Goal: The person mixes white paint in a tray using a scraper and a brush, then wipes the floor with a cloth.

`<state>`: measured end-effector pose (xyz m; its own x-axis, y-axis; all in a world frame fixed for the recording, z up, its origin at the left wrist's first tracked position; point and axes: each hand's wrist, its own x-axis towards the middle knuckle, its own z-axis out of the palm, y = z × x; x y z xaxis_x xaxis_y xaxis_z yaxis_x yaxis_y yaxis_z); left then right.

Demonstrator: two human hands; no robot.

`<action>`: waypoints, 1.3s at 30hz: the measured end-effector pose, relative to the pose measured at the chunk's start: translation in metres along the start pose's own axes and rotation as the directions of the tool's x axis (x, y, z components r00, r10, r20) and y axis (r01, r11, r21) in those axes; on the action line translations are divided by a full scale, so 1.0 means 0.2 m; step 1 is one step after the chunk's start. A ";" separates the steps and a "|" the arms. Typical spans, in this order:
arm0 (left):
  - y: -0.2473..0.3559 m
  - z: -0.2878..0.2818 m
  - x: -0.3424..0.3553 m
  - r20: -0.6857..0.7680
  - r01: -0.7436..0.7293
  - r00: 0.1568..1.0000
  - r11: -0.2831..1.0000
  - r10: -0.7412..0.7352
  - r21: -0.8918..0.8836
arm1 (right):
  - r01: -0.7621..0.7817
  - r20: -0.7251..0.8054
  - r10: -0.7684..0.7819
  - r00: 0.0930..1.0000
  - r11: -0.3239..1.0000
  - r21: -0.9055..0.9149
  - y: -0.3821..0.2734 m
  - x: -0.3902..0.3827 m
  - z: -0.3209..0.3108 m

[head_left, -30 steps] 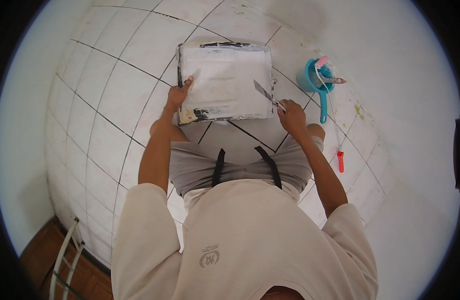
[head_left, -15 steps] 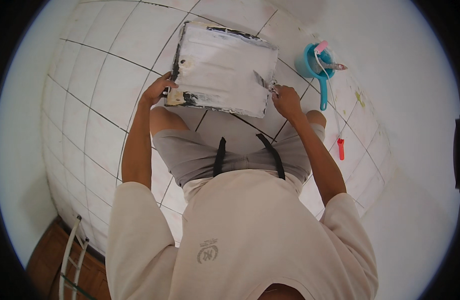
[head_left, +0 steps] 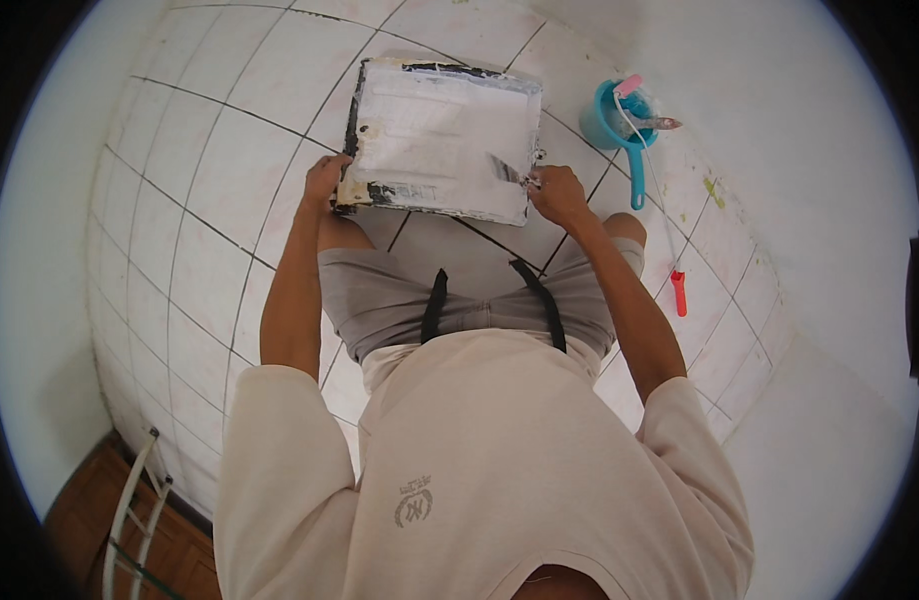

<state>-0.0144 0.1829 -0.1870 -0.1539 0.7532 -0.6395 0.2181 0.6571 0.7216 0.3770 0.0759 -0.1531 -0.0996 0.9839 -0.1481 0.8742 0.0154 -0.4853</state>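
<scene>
A paint tray, white with paint and blotched black along its rim, lies before my knees. The fingers of my left hand grip its lower left corner. Held in my right hand at the tray's right edge is a scraper, its metal blade angled over the white paint; its handle is mostly hidden by my fingers.
Right of the tray stands a teal dipper holding a paintbrush and a pink roller. A long red-handled tool lies nearby. White walls border the tiled floor; a metal ladder is at lower left.
My left hand has moved from higher on the tray's left side to its lower corner. The tray sits slightly farther forward and is turned a little. The scraper has shifted slightly leftward.
</scene>
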 end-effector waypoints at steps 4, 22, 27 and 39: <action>0.03 0.05 -0.02 0.058 -0.195 0.981 0.962 0.187 0.192 | -0.125 -0.039 0.124 0.992 0.991 -0.046 0.05 0.00 0.03; 0.17 0.08 0.16 0.027 -0.507 0.778 0.602 0.628 0.616 | -0.183 0.062 0.183 0.981 0.983 -0.004 0.05 0.04 0.09; 0.10 0.08 0.11 -0.105 -0.597 0.684 0.637 0.722 0.488 | -0.058 0.067 0.055 0.996 0.998 0.029 0.02 0.08 0.06; 0.03 0.10 0.03 -0.185 -0.583 0.726 0.735 0.662 0.346 | -0.076 0.074 0.075 0.994 0.997 0.009 -0.07 0.09 0.04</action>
<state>0.0045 0.1903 -0.1916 -0.1459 0.9873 0.0630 0.5839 0.0345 0.8111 0.3594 0.0930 -0.1552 -0.0686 0.9663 -0.2480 0.8749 -0.0612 -0.4805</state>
